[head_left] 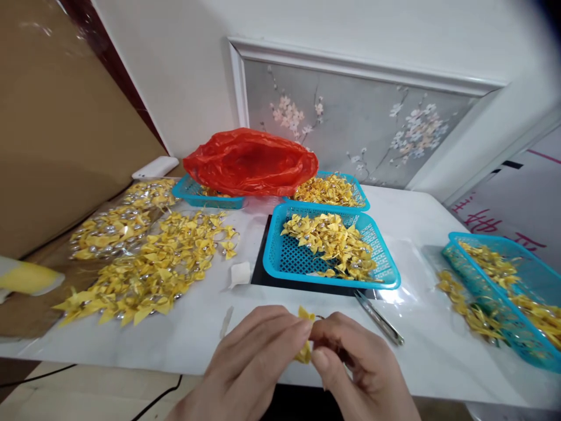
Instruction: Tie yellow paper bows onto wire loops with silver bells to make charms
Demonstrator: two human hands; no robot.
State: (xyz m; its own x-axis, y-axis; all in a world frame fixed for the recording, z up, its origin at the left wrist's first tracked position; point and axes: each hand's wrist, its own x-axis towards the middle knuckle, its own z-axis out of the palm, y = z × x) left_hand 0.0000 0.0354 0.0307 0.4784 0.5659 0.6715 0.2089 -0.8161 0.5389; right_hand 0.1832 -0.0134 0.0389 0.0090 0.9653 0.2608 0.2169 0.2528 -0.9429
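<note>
Cool, diffuse light covered the scene fairly evenly, and the white surface (451, 374) and the pale wall (350, 35) looked bright; the source itself lay out of view. Shadows were soft, darker between the curled fingers (267, 336) and along the brown board (65, 128) at left. White glare broke across the clear plastic (409, 278), and small glints showed on the tweezers (379, 317) and the pearly beads (125, 229). The red bag (249, 161) was bright at its rim and dim inside. Wide-angle distortion stretched the basket (504, 292) at far right, a dark blurred patch filled the upper right corner, and fine detail looked slightly soft.
</note>
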